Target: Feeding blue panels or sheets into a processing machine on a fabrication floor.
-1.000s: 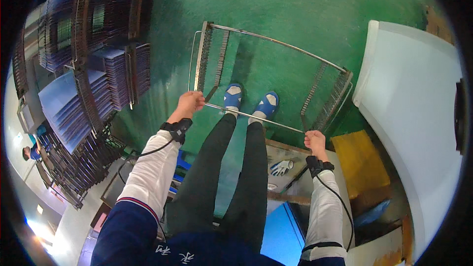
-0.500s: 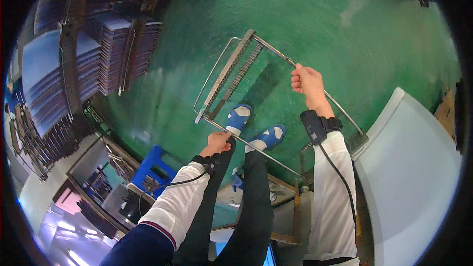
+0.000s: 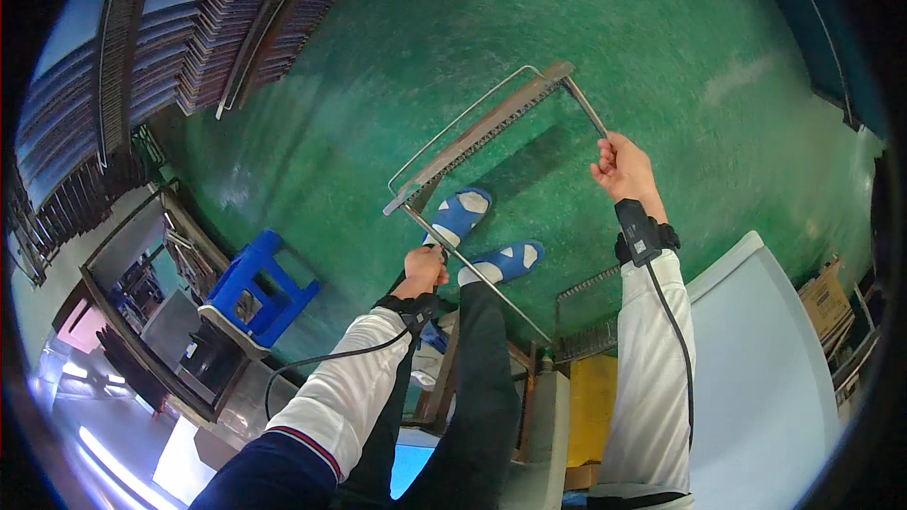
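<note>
While green floor (image 3: 680,28) stretches wide beyond the metal rack frame (image 3: 480,139), I see a white panel (image 3: 761,349) bordering it on the right, close by the right forearm (image 3: 652,368), and a blue stool (image 3: 248,295) at lower left. The frame slants above the slippers (image 3: 463,214). My left hand (image 3: 425,270) has its fingers curled closed around the near rod; those of my right hand (image 3: 625,168) close on the far rod, that arm reaching farther forward.
</note>
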`<state>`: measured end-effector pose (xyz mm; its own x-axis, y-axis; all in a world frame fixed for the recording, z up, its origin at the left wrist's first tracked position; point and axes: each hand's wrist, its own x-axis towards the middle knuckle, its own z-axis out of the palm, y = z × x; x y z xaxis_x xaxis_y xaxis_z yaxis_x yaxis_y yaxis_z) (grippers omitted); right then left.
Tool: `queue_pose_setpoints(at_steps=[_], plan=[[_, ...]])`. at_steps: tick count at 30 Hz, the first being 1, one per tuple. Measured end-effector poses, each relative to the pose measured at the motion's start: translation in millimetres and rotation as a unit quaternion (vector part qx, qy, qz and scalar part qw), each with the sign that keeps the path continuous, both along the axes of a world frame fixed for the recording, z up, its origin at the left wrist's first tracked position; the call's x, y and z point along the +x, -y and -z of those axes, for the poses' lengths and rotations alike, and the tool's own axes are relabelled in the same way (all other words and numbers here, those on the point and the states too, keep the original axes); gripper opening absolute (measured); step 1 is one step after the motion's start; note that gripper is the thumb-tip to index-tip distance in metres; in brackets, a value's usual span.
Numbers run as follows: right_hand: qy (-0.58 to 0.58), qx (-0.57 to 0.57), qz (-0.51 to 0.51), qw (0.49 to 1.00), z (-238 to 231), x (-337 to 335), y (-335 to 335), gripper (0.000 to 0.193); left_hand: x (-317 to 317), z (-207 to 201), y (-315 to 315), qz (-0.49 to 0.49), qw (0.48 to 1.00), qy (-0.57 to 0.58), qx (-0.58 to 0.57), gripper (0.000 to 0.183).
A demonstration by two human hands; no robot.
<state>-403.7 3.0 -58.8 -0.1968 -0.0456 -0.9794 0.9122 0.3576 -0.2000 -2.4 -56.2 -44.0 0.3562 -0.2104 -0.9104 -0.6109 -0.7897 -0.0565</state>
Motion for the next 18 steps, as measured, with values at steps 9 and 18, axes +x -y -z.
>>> queue_pose_setpoints(at_steps=[9,18], plan=[[-0.385,0.175,-0.578,0.698,-36,3,14,0.015,10,3,-9,-0.005,0.999,0.007,-0.038,0.028],[-0.435,0.020,-0.332,0.837,-5,10,5,0.017,52,35,11,-0.217,0.970,0.008,0.110,0.035]])
